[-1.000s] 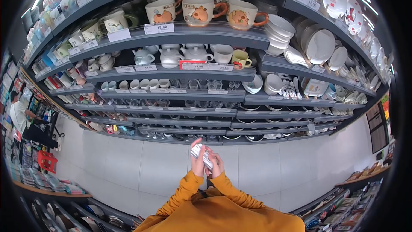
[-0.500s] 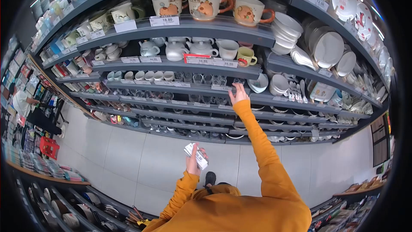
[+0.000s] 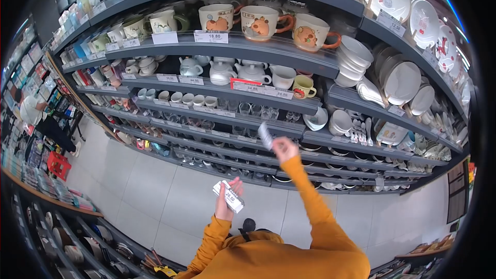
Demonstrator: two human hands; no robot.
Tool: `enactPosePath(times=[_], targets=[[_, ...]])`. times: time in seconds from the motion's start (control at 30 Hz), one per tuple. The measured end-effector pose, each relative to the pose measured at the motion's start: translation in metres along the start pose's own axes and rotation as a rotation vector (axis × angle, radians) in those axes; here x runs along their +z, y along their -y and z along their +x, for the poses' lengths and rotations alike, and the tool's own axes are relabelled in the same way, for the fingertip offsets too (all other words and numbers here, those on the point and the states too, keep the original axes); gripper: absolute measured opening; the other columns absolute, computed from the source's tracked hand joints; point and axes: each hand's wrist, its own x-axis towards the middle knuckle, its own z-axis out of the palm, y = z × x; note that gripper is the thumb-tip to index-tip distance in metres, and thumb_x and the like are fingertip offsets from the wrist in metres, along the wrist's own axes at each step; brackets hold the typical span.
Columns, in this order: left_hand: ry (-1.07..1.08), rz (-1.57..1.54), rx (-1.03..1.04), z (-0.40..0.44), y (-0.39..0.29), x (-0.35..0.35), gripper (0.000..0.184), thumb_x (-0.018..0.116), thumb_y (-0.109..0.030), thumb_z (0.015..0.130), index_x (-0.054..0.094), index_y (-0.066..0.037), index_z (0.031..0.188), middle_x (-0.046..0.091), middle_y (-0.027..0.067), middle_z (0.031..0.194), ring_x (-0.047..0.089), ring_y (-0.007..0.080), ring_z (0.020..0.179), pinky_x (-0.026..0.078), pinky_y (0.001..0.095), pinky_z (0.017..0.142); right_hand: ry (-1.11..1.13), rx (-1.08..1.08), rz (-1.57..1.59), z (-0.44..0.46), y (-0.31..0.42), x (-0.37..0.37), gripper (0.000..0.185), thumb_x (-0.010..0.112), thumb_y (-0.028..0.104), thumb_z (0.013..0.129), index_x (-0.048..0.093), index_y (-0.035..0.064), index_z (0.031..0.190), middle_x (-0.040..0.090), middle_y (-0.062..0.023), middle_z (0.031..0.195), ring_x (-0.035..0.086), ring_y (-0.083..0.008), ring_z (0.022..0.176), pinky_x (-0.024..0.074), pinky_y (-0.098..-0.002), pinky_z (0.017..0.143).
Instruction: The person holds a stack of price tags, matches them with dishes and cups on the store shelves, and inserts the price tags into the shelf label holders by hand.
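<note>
My left hand [image 3: 223,207] is closed around a small stack of white price tags [image 3: 227,196], low in front of my body; the top one shows printed numbers. Ahead and to the right, my right hand [image 3: 285,150] pinches a single price tag [image 3: 265,135], smeared by motion. That hand is in front of the lower shelves, apart from them, below a row of clear glasses [image 3: 253,109]. White bowls [image 3: 316,119] stand on the shelf just beyond it.
Shelves ahead carry mugs [image 3: 259,23], teapots [image 3: 223,72] and upright plates [image 3: 403,82]. A person [image 3: 33,113] stands at the left near a red basket [image 3: 59,165]. Another rack [image 3: 77,237] lies behind at lower left; the tiled floor [image 3: 188,196] runs between.
My right hand has drawn back and down from the glass shelf's edge, bringing a price tag with it. My left hand has shifted slightly left, still holding its stack. The view has tilted slightly.
</note>
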Motion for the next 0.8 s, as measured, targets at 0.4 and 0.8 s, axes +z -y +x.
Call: enactPosePath(times=[0.4, 0.8], targets=[[0.081, 0.109, -0.047, 0.020, 0.025, 0.021, 0.050, 0.037, -0.043, 0.099, 0.051, 0.000, 0.120, 0.061, 0.0107, 0.103, 0.061, 0.0178, 0.087, 0.050, 0.0311, 0.078, 0.340, 0.684, 0.711, -0.182, 0.000, 0.046, 0.018, 0.060, 0.005, 0.087, 0.059, -0.0008, 0.105, 0.066, -0.0053, 0.086, 0.058, -0.0093, 0.067, 0.0470, -0.0224, 0.062], [0.006, 0.150, 0.159, 0.022, 0.027, 0.034, 0.043, 0.043, -0.035, 0.098, 0.040, -0.012, 0.134, 0.060, 0.0131, 0.110, 0.060, 0.0160, 0.083, 0.052, 0.0291, 0.074, 0.371, 0.616, 0.823, -0.157, 0.012, 0.061, 0.022, 0.052, 0.021, 0.096, 0.051, 0.0020, 0.107, 0.063, -0.0094, 0.088, 0.060, -0.0133, 0.072, 0.0500, -0.0255, 0.062]])
